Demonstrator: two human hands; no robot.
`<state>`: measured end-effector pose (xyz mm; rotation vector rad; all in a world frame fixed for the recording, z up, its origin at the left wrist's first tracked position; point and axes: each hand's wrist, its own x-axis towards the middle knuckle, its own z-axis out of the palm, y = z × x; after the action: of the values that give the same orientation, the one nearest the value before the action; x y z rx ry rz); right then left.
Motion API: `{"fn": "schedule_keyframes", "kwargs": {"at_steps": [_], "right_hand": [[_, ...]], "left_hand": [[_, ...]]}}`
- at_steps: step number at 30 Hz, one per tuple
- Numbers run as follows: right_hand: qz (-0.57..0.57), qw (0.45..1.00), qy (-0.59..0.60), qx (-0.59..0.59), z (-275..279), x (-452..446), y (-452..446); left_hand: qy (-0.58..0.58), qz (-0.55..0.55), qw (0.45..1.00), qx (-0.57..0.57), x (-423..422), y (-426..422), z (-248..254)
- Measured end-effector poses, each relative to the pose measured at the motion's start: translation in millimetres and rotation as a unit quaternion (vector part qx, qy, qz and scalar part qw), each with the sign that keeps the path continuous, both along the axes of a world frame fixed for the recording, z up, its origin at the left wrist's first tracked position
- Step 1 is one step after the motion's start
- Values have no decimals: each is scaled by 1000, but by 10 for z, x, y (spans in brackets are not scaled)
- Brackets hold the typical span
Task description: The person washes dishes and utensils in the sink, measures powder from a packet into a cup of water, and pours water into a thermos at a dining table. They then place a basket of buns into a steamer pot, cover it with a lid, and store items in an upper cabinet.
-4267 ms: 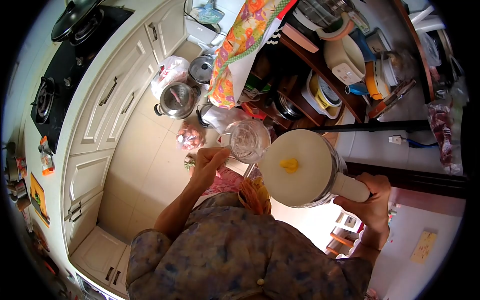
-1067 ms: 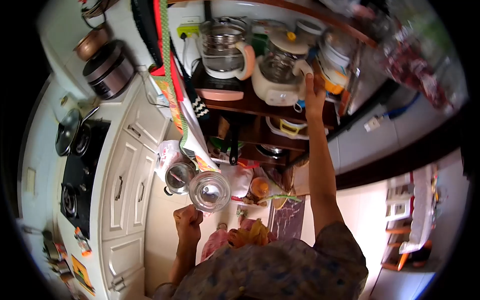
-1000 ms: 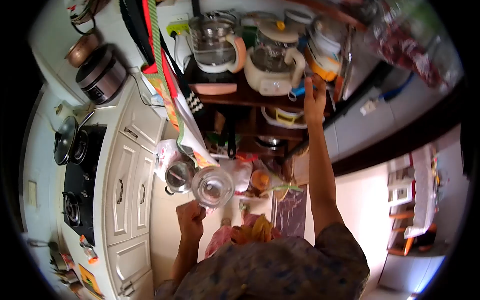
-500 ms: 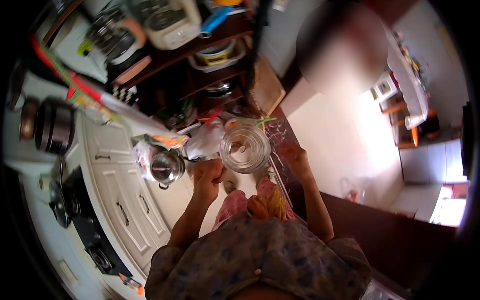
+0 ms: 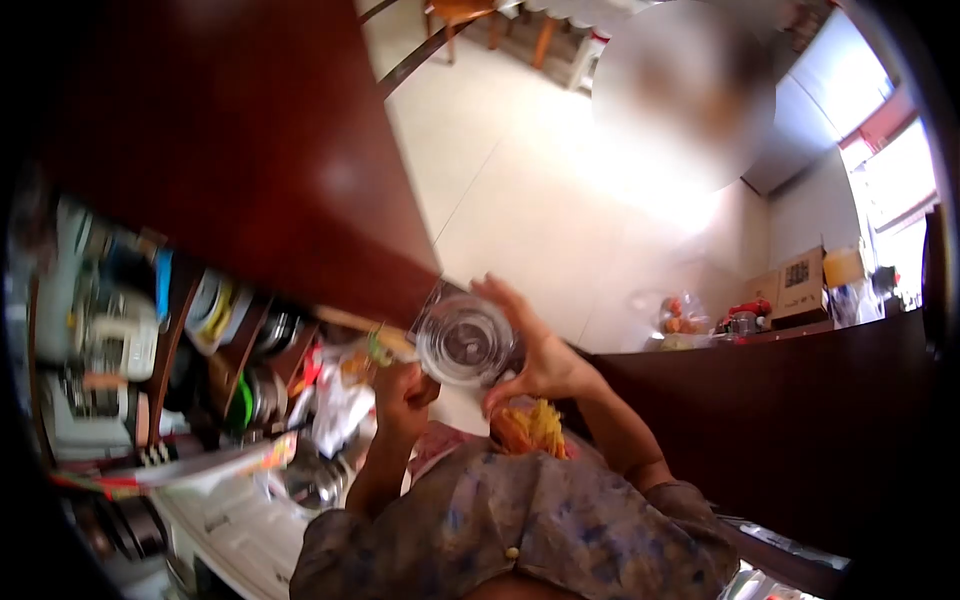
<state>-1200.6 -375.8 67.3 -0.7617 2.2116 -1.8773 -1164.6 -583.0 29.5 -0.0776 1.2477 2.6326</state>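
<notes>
A clear glass jug [image 5: 466,341] is held in front of my body, its round opening facing up. My left hand [image 5: 404,397] is closed in a fist at the jug's lower left side, around its handle. On the other side, my right hand [image 5: 535,352] cups the glass with the fingers stretched along the upper right and the thumb below. Blurred glass hides the exact contact of the fingertips. Just below the hands, a yellow and orange bundle [image 5: 532,428] shows at the front of the patterned shirt.
A dark red-brown panel [image 5: 240,150] fills the upper left. Shelves with a cream appliance [image 5: 118,345] and bowls are at left, near a pot [image 5: 310,478] and a white bag [image 5: 340,408]. Pale floor [image 5: 500,190] lies beyond the jug; a cardboard box [image 5: 800,288] stands right. A blurred disc covers part of the top.
The view has turned away from the shelves toward the bright room. My right hand left the cream appliance on the shelf and came to the jug's side. My left hand keeps its grip.
</notes>
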Motion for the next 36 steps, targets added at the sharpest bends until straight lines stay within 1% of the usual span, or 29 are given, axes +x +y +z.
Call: {"fn": "schedule_keyframes", "kwargs": {"at_steps": [1,2,5,6,8,10,12,14,16,17,18,20,22,23,24,26,29,34,36], "right_hand": [[1,1000,7,-10,26,-104,156],[-14,999,-4,-31,43,-191,295],[-86,996,26,9,-11,-499,716],[-97,995,32,11,-7,-603,860],[-142,989,1,38,-33,-831,1115],[-173,984,26,22,-128,-1103,1351],[-212,976,41,0,-203,-1409,1588],[-232,972,48,9,-199,-1741,1837],[-262,964,32,21,-226,-2080,2066],[-275,961,31,30,-286,-2271,2188],[-277,960,39,33,-309,-2497,2298],[-303,952,25,-20,-335,-2870,2509],[-315,949,22,-13,-314,-3253,2726],[-328,944,38,-16,-321,-3449,2848],[-343,938,52,-21,-318,-3635,2958],[-361,931,53,-16,-336,-4010,3196],[-382,922,58,-10,-356,-4658,3617],[-372,924,87,-4,-419,-5791,4381],[-367,926,89,9,-299,-6266,4711]], "left_hand": [[-11,-23,1000,11,-153,162,-13],[-46,-32,998,16,-302,330,-18],[-14,-79,996,40,-756,826,-49],[-20,-71,996,45,-913,991,-85],[-20,-67,996,50,-1259,1281,-112],[-36,-123,991,31,-1613,1524,-113],[-27,-146,988,33,-1990,1758,-118],[-41,-159,986,-10,-2410,2034,-61],[-37,-178,983,-7,-2835,2241,-97],[-29,-207,978,-27,-3047,2347,-77],[-14,-236,971,-46,-3326,2473,-32],[-18,-264,962,-69,-3802,2732,38],[20,-298,951,-76,-4267,2942,32],[23,-297,952,-74,-4510,3080,39],[32,-320,943,-80,-4738,3200,59],[38,-350,932,-90,-5152,3430,82],[81,-393,909,-109,-5852,3837,103],[82,-385,909,-138,-6912,4541,106],[80,-387,910,-129,-7354,4820,98]]}}
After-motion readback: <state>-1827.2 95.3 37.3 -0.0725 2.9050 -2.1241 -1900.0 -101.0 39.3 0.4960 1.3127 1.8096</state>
